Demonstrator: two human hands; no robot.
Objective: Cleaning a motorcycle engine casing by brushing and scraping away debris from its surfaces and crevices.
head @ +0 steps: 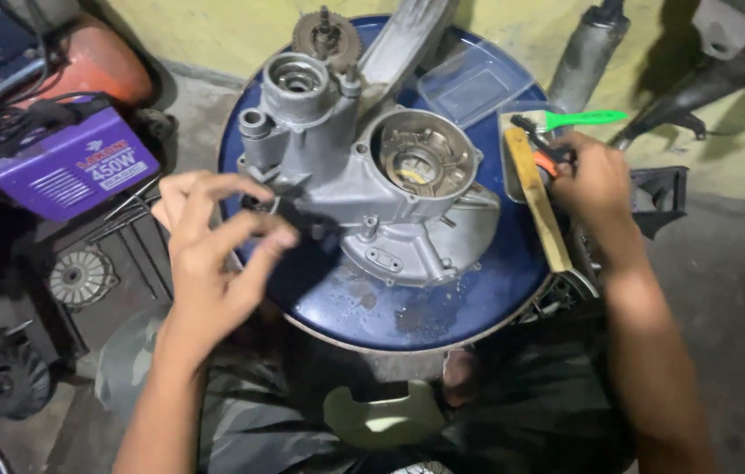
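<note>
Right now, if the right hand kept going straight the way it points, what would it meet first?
The right hand points toward the left edge of the picture and already touches the orange-handled pliers. Past them lies the wooden stick, then probably the grey engine casing, though relative height is unclear.

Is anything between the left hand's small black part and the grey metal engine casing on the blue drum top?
Nothing visible: the left hand holds the small black part right against the grey metal engine casing.

The grey engine casing (363,167) fills most of the round blue drum top (390,307); only its near edge lies bare, while a wooden stick (535,197) bars the right.
</note>
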